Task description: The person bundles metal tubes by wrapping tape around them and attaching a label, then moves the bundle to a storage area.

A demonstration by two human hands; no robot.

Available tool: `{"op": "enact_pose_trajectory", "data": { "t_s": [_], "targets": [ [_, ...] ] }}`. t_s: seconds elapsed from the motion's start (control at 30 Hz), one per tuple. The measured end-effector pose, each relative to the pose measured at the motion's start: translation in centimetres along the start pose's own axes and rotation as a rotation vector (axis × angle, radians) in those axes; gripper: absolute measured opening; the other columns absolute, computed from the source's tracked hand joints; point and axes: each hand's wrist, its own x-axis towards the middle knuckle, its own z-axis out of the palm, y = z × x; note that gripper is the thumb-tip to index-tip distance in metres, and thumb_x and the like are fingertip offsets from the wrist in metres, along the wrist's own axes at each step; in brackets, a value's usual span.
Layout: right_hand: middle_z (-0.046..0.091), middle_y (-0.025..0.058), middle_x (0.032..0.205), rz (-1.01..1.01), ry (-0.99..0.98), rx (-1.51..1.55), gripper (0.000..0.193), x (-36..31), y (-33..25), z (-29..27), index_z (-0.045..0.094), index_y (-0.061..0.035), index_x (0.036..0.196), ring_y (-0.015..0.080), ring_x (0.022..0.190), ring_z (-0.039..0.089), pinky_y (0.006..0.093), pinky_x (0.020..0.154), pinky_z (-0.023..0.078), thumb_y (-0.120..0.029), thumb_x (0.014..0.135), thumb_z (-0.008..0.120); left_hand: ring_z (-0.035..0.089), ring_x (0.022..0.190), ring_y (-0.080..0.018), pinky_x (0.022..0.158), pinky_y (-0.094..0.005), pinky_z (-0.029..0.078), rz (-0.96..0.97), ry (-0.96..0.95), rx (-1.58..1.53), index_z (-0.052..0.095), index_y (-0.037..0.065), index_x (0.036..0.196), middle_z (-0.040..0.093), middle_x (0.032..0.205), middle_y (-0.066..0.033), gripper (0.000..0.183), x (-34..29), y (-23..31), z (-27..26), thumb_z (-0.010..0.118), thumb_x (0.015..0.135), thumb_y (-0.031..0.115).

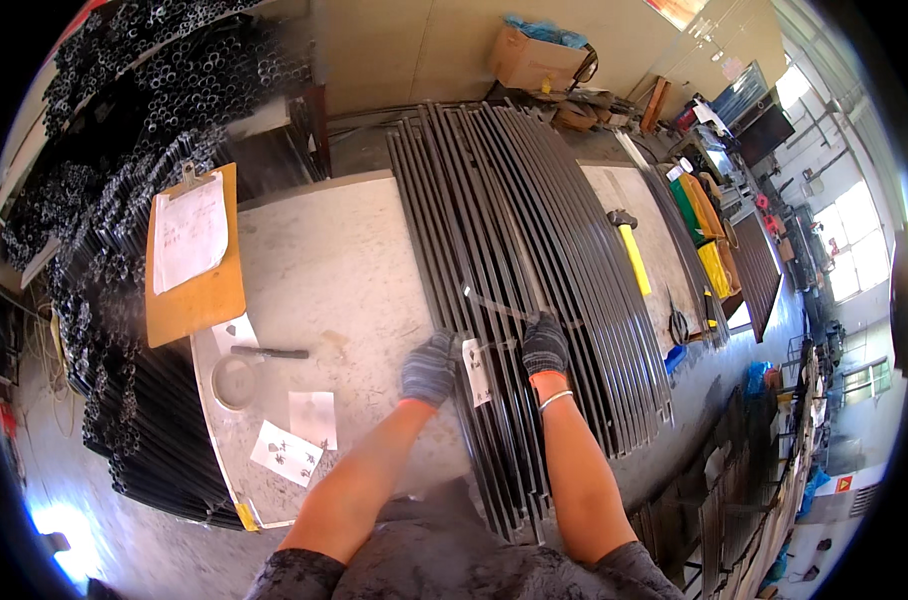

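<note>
Long dark metal tubes [504, 220] lie side by side across the table, running away from me. My left hand [429, 370], in a grey knit glove, is closed at the left edge of the tubes; what its fingers hold is hidden. A white paper label [477, 372] with handwriting rests on the tubes beside it. Over the tubes, my right hand [545, 347], also gloved, is closed on one end of a narrow shiny strip [492, 303] that looks like clear tape. The strip's other end sticks out to the upper left.
Left on the pale table [324, 240] are a clipboard [196, 255], a dark marker [270, 352], a tape roll [235, 382] and paper slips [287, 453]. A yellow-handled hammer [634, 255] lies right of the tubes. Stacked tubes [104, 300] stand at far left.
</note>
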Motion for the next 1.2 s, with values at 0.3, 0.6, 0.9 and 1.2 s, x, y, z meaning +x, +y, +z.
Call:
{"op": "enact_pose_trajectory", "data": {
  "t_s": [0.3,0.6,0.9,1.2],
  "targets": [
    [0.064,0.0226,0.094,-0.195,0.005,-0.222,0.029,1.5,6.0,4.0,0.063,-0.0065,0.103,0.0357,0.088,0.064,0.0458,0.077,0.051,-0.027,0.092,0.046,0.062,0.083,-0.0382,0.071,-0.0436,0.051,0.100,0.027,-0.030,0.058,0.005,0.107,0.064,0.094,-0.0216,0.022,-0.1,-0.4,1.2,0.051,0.091,0.017],
    [0.060,0.0203,0.111,-0.234,0.116,0.269,0.034,4.4,1.3,1.6,0.059,-0.0080,0.110,0.0375,0.103,0.056,0.0446,0.090,0.044,-0.032,0.097,0.040,0.060,0.099,-0.0194,0.091,-0.0279,0.046,0.056,0.370,-0.105,0.053,-0.002,0.118,0.063,0.109,-0.0117,0.027,1.9,-3.8,2.8,0.046,0.097,0.013],
    [0.057,0.0214,0.119,0.001,-0.040,0.487,0.049,8.6,-2.4,2.1,0.055,-0.0032,0.121,0.0376,0.112,0.052,0.0441,0.096,0.042,-0.042,0.097,0.039,0.057,0.084,-0.0135,0.072,-0.0295,0.047,-0.497,0.449,-1.249,0.059,0.007,0.106,0.062,0.098,-0.0026,0.020,7.4,-2.3,2.7,0.059,0.090,0.019],
    [0.056,0.0199,0.121,-0.452,-0.027,-0.044,0.034,10.5,5.1,10.9,0.057,-0.0056,0.117,0.0312,0.112,0.055,0.0420,0.098,0.041,-0.020,0.093,0.038,0.056,0.101,-0.0315,0.089,-0.0367,0.044,-0.421,0.153,-0.404,0.056,-0.006,0.111,0.061,0.111,-0.0207,0.042,5.5,1.2,6.3,0.037,0.099,0.029]
  ]
}}
